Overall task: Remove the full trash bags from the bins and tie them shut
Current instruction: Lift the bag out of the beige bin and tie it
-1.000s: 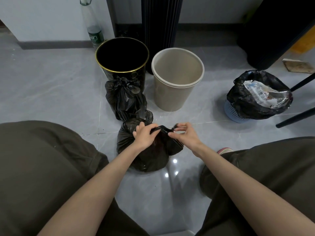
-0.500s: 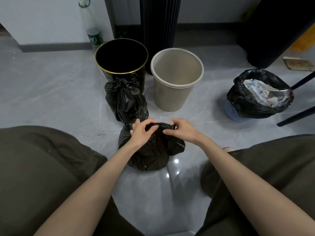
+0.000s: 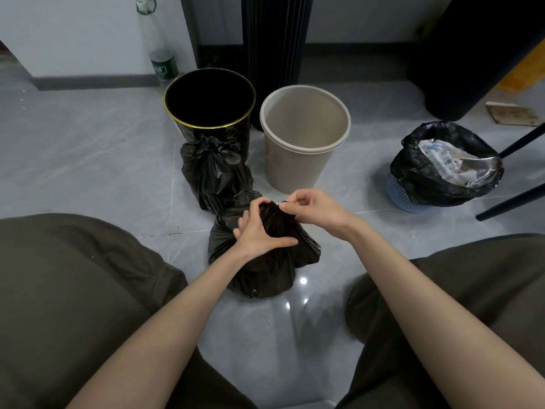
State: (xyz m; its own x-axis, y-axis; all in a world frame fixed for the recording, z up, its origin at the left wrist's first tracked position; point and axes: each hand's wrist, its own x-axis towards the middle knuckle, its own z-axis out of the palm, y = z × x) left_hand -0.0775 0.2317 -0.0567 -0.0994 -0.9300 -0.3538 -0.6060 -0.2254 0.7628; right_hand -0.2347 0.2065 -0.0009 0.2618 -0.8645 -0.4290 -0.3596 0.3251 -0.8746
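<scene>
A full black trash bag (image 3: 262, 270) sits on the grey floor between my knees. My left hand (image 3: 259, 231) grips its gathered neck, thumb stretched across the plastic. My right hand (image 3: 312, 208) pinches the top of the neck from the right. Behind it a second black bag (image 3: 215, 172), tied shut, leans against an empty black bin with a gold rim (image 3: 209, 98). An empty beige bin (image 3: 303, 137) stands to the right of that. Farther right, a small blue basket (image 3: 404, 196) holds a black bag (image 3: 427, 178) open at the top and full of crumpled rubbish.
A clear bottle with a green label (image 3: 159, 54) stands by the wall at the back left. A dark ribbed column (image 3: 277, 36) rises behind the bins. Black chair legs (image 3: 513, 199) cross the right edge. My knees in olive trousers frame the bag.
My left hand has shifted down and round the bag's neck, thumb now spread across it. My right hand has risen to the top of the neck, and the plastic is bunched tighter.
</scene>
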